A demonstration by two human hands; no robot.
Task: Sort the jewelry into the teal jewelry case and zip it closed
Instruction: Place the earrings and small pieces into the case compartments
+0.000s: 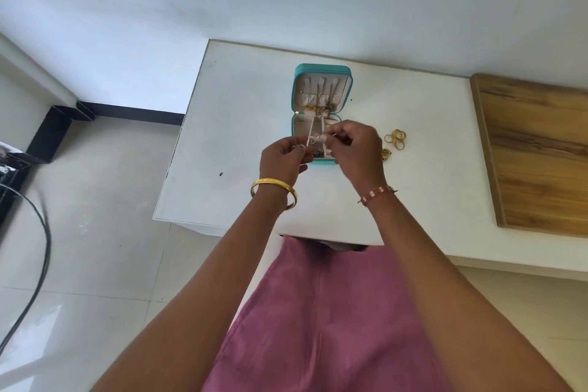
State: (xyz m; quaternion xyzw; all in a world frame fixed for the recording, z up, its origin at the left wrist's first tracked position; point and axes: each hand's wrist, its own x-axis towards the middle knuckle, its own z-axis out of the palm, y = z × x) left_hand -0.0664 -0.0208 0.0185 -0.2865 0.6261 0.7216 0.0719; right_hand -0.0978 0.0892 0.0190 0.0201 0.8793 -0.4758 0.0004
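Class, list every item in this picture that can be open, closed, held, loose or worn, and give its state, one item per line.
teal jewelry case: open, unzipped, lid upright, gold pieces inside.
small pale item: pinched between both hands above the case.
left hand: pinching the item.
right hand: pinching the item.
gold rings: loose on the table, right of the case.
gold ornament: loose, outside the case.
gold bangle: worn on the left wrist.

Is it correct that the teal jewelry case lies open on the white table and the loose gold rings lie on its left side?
Not quite. The head view shows the teal jewelry case open on the white table, but the loose gold rings lie on its right side.
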